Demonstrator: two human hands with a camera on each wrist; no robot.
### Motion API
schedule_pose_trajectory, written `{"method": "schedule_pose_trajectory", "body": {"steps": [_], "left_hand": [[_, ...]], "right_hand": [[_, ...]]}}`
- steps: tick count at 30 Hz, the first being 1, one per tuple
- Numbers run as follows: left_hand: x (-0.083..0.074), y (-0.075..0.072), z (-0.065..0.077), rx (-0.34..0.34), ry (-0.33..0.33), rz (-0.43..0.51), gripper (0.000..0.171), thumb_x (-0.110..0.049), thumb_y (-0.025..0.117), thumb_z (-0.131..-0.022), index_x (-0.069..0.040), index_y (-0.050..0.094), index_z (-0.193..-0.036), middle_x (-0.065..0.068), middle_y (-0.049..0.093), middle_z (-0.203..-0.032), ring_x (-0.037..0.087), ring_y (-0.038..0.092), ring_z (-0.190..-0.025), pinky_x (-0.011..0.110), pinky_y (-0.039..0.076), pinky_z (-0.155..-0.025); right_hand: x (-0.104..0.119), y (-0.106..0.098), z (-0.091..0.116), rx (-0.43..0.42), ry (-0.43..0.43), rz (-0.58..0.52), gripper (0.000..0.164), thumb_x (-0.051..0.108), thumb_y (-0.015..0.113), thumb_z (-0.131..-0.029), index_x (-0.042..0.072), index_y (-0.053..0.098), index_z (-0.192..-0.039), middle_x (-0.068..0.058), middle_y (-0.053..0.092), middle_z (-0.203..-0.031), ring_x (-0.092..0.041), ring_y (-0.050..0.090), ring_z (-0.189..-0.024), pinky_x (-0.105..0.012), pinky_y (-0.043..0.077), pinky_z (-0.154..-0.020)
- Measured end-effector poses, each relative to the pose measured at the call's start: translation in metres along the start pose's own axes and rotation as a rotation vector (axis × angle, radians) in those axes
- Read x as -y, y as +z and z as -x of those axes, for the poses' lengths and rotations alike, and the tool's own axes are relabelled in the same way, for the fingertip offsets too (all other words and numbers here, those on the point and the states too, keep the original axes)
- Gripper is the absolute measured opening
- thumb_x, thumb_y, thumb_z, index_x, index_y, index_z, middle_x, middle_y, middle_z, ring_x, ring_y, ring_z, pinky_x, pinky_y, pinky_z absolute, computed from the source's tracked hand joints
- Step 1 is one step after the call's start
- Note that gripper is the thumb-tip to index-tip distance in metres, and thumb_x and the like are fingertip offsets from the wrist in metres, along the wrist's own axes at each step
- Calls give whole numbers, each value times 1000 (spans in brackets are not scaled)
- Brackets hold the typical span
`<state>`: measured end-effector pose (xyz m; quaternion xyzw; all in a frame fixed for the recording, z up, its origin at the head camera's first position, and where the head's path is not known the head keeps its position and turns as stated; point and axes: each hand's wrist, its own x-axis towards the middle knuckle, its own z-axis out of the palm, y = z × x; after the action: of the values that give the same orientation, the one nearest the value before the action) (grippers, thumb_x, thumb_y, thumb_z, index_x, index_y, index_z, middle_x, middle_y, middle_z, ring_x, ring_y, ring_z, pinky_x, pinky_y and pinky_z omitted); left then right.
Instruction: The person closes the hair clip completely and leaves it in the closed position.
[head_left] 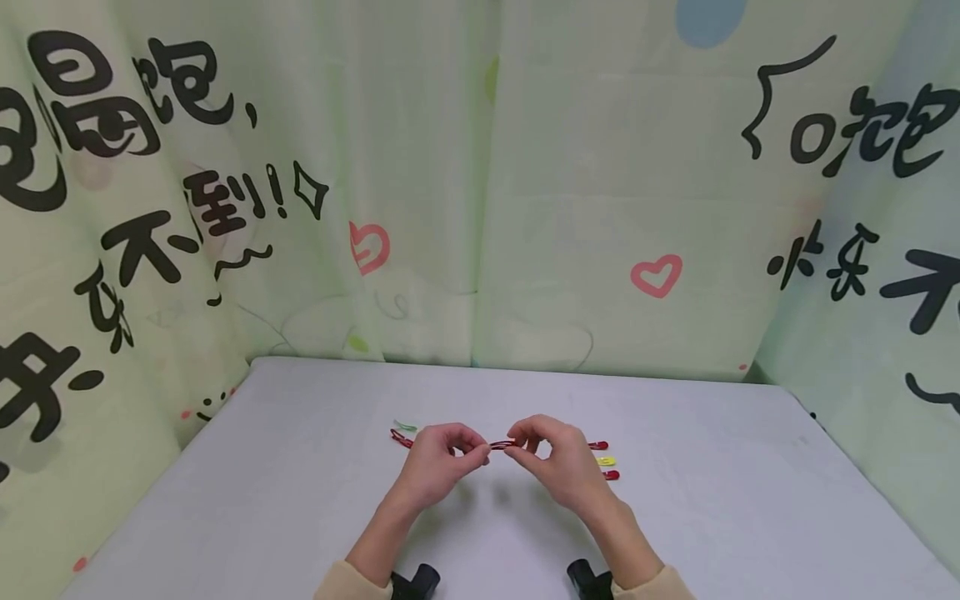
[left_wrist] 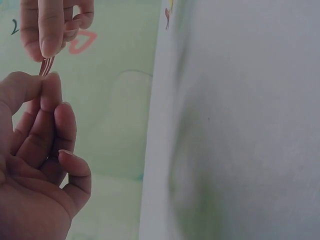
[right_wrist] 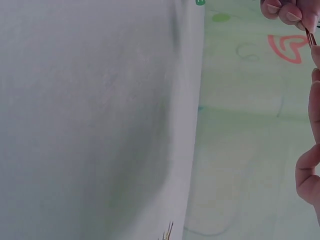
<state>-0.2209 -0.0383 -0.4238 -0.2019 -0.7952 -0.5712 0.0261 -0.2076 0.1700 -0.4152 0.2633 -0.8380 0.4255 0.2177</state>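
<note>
Pinches a red hair clip (head_left: 502, 445) between left hand (head_left: 447, 457) and right hand (head_left: 557, 458), above a white table (head_left: 712, 500). Has a green clip (head_left: 404, 427) and another red clip (head_left: 401, 439) beside the left hand, a yellow clip (head_left: 606, 461) between two red clips (head_left: 612, 475) by the right. Faces a curtain (head_left: 555, 250) with black writing (head_left: 142, 247).

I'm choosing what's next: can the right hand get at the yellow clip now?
Probably yes, though the right hand pinches a red clip and would likely need to let go first; the yellow clip appears beside it in the head view, its visible end uncovered.
</note>
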Motion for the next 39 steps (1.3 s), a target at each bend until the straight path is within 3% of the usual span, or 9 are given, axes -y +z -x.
{"method": "schedule_pose_trajectory", "body": {"steps": [6,18,30,39], "left_hand": [[-1,0,0,5,-25,3,7,-12,74,-91,-7,74,-87,-3,72,-75,17,62,-73,28,46,-63],[0,-1,-1,20,19,-2,6,-15,77,-90,-10,73,-90,-4,70,-79,12,62,-80,27,42,-71],[6,-10,1,37,66,-8,11,-14,76,-90,-11,71,-99,-7,67,-85,13,61,-82,27,42,-70],[16,-42,-3,-30,11,-106,14,-13,75,-92,-11,70,-105,-8,67,-91,16,60,-88,31,47,-75]], "right_hand": [[-7,2,-2,-37,-196,37,28,-4,86,-75,13,72,-93,10,68,-89,-5,59,-70,-32,50,-69],[-10,-1,-4,-87,-332,166,27,1,89,-73,16,75,-91,11,69,-86,-12,61,-67,-33,39,-67],[-10,-4,-5,-86,-317,159,26,3,90,-72,17,76,-91,12,69,-87,-11,59,-66,-31,40,-65],[-19,-16,-3,-59,-270,183,27,1,89,-72,16,76,-90,12,68,-87,-9,57,-67,-32,43,-62]]}}
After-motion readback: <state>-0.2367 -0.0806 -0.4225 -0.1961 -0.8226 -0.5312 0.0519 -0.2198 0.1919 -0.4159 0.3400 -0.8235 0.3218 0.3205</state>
